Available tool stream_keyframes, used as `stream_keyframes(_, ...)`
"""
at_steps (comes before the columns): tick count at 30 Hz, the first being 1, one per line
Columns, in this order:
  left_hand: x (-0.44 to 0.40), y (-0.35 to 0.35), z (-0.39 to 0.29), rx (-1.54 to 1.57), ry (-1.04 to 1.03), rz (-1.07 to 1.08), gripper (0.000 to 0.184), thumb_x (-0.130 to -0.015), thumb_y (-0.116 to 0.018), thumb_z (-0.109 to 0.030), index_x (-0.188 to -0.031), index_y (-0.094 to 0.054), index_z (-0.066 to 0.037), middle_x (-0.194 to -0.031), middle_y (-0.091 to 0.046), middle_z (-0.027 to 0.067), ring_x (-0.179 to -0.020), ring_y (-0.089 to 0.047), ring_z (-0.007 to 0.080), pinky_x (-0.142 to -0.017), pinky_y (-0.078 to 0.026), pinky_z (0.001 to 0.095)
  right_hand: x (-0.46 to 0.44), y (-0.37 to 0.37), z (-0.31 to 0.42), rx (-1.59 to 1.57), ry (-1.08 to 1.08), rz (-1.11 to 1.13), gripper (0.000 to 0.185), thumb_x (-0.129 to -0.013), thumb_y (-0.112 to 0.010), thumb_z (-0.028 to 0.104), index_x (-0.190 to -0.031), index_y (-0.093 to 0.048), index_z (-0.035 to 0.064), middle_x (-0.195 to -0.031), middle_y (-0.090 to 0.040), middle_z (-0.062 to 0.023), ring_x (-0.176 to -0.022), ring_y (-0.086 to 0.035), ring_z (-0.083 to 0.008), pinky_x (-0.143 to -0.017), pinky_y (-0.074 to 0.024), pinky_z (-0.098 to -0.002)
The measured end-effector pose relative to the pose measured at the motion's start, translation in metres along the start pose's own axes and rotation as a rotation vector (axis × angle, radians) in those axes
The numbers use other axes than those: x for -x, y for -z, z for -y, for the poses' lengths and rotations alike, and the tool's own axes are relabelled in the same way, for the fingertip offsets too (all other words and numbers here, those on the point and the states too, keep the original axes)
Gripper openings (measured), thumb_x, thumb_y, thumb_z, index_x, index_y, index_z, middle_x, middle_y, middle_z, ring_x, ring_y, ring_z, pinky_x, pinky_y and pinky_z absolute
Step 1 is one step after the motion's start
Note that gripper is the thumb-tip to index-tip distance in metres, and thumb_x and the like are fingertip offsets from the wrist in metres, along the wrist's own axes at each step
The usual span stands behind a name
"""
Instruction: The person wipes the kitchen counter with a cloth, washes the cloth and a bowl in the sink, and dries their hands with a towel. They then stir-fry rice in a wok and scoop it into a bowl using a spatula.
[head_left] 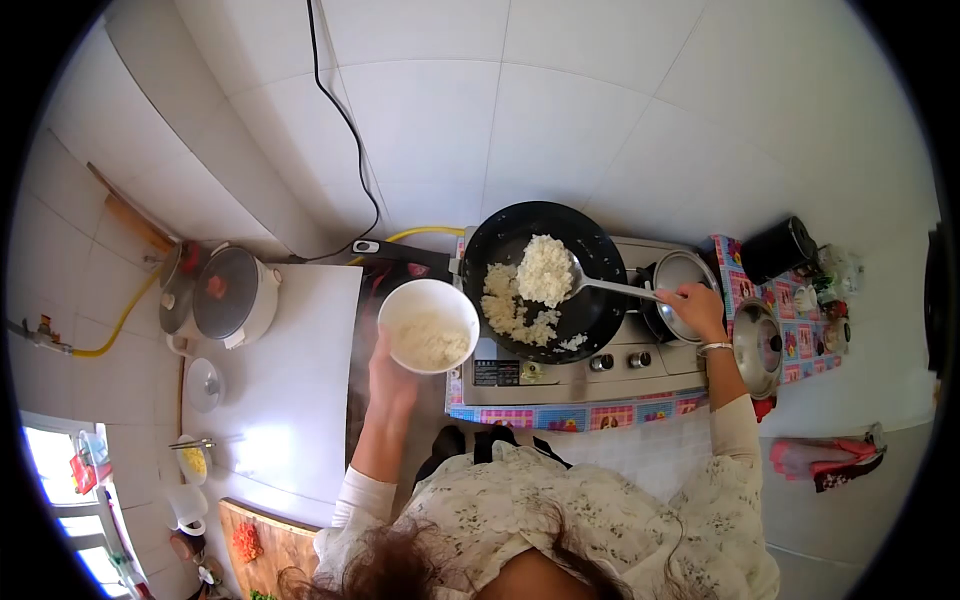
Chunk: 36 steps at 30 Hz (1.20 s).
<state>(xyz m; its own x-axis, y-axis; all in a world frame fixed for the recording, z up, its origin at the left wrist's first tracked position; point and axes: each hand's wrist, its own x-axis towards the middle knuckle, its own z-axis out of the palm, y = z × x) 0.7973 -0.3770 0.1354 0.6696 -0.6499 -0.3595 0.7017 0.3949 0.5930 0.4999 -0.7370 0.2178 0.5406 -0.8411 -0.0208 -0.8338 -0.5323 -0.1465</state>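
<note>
My left hand (388,380) is closed around a white bowl (418,300), which has cooked white rice (440,345) in its bottom and tilts toward the camera. The bowl is left of a black frying pan (592,305) on the gas stove. In my right hand (693,305) is the handle of a metal cooking spoon (615,288). Its head is over the pan and carries a heaped clump of rice (545,268), hiding most of the spoon's bowl. Looser rice (510,318) lies on the pan's left and lower side.
A lidded pot (684,280) occupies the right burner, beside a domed lid (757,345). Leftward, a counter (300,350) bears a rice cooker (237,295), a glass lid (205,384), a dish of yellow food (193,462) and a cutting board (280,545) with chopped red pieces.
</note>
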Motion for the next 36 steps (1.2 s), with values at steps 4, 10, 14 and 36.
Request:
stream_keyframes(4,-0.014,-0.036,0.004,0.007,0.032,0.081,0.055,-0.095,-0.040,-0.042,-0.133,-0.037,-0.003,-0.134,-0.044,0.0111,-0.125,-0.040,0.0256,-0.106,-0.029,0.0399,0.006,0.028,-0.016,0.007,-0.044,-0.062,0.056,-0.070,-0.062,0.061,-0.067,-0.066,0.0054,-0.059,-0.059,-0.0113,-0.057,-0.058,-0.0284,-0.054,-0.0424,-0.0374)
stream_keyframes(10,-0.055,-0.081,0.041,0.107,0.162,0.166,0.056,-0.089,-0.052,-0.044,-0.129,-0.043,-0.005,-0.132,-0.047,0.0080,-0.122,-0.042,0.0237,-0.106,-0.029,0.0376,0.019,0.084,-0.001,-0.043,-0.055,-0.121,0.056,-0.069,-0.063,0.060,-0.068,-0.065,0.0046,-0.059,-0.058,-0.0094,-0.056,-0.057,-0.0264,-0.054,-0.0421,-0.0366)
stream_keyframes(14,-0.059,-0.123,0.058,0.128,0.214,0.151,0.058,-0.087,-0.055,-0.045,-0.128,-0.045,-0.005,-0.130,-0.049,0.0081,-0.121,-0.044,0.0214,-0.104,-0.030,0.0355,0.044,0.091,0.030,-0.053,-0.058,-0.361,0.046,-0.069,-0.069,0.050,-0.068,-0.063,0.0042,-0.061,-0.058,-0.0087,-0.059,-0.056,-0.0267,-0.057,-0.0411,-0.0367)
stream_keyframes(36,-0.076,-0.126,0.082,0.205,0.202,0.245,0.061,-0.086,-0.054,-0.050,-0.129,-0.044,-0.007,-0.131,-0.048,0.0063,-0.122,-0.042,0.0211,-0.105,-0.030,0.0362,0.078,0.040,0.047,0.209,0.138,-0.944,0.034,-0.066,-0.076,0.039,-0.080,-0.061,0.0119,-0.069,-0.055,0.0005,-0.070,-0.051,-0.0187,-0.071,-0.0322,-0.0333)
